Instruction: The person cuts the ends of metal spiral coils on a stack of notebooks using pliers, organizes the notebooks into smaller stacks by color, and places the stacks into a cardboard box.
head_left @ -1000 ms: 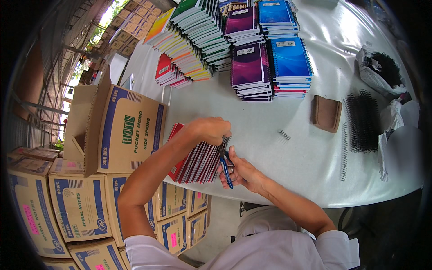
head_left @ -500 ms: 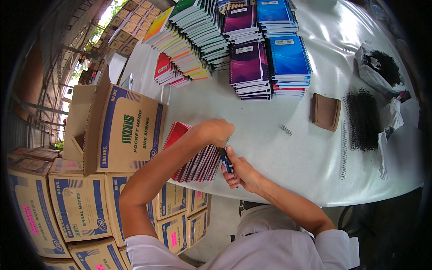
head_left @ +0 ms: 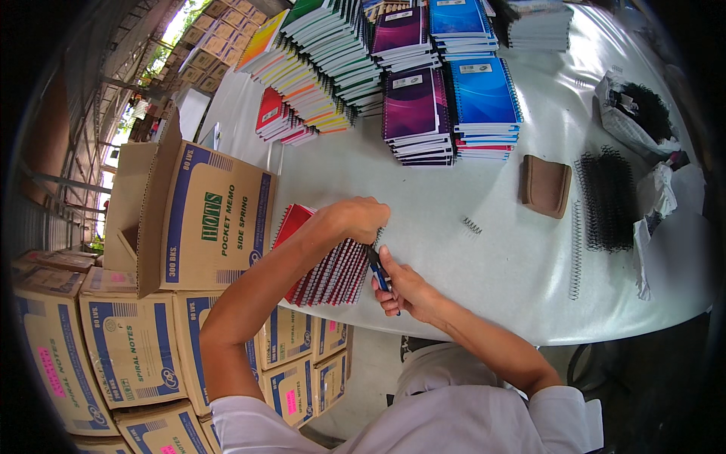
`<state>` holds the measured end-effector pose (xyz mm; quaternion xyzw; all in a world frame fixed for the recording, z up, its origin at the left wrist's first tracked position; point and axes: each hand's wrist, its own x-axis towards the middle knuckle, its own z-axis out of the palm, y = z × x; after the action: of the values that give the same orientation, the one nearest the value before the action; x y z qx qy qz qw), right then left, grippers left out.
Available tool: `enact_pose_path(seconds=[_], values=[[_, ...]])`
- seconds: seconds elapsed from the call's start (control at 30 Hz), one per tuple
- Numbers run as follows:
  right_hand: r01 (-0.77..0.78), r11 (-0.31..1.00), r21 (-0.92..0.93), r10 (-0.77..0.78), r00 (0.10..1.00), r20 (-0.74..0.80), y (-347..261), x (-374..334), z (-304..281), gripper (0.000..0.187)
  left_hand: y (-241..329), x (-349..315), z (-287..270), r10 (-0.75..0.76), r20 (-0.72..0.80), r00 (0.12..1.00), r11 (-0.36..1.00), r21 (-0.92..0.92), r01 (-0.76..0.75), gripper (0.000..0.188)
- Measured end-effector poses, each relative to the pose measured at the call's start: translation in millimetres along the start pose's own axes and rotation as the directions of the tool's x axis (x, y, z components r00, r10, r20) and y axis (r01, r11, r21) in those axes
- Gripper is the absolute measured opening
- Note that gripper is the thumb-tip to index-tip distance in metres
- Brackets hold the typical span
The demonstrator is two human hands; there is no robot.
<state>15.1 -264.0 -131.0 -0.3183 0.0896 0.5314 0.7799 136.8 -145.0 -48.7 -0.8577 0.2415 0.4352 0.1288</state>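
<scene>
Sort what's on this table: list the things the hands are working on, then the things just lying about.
In hand:
left hand on the row of red spiral notebooks
right hand holding a blue-handled tool at their spirals

Lying about:
purple notebook stack
blue notebook stack
brown pouch
black spiral coils
open cardboard box

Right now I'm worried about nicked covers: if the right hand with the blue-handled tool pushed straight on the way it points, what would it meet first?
Most likely the wire-bound edge of the red notebook stack, directly ahead of the right hand and its blue-handled tool, just under the left hand. Depth is unclear.
</scene>
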Motion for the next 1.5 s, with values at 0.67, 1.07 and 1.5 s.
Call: enact_pose_path(seconds=[0.67, 1.07, 1.5], values=[[-0.026, 1.000, 0.006, 0.027, 0.997, -0.067, 0.1, 2.3, -4.1, 0.075, 5.2, 5.0, 8.6, 0.002, -0.129, 0.992, 1.000, -0.018, -0.005, 0.035], [-0.095, 0.995, 0.003, 0.095, 0.993, -0.076, -1.6, 2.6, -12.7, 0.077, 6.8, 2.6, 6.1, -0.011, -0.109, 0.994, 1.000, -0.025, 0.009, 0.034], [-0.046, 0.996, -0.078, 0.040, 0.996, -0.076, -17.6, 6.5, -8.8, 0.071, 2.4, 2.8, 4.8, -0.018, -0.093, 0.996, 0.999, -0.043, 0.014, 0.043]])
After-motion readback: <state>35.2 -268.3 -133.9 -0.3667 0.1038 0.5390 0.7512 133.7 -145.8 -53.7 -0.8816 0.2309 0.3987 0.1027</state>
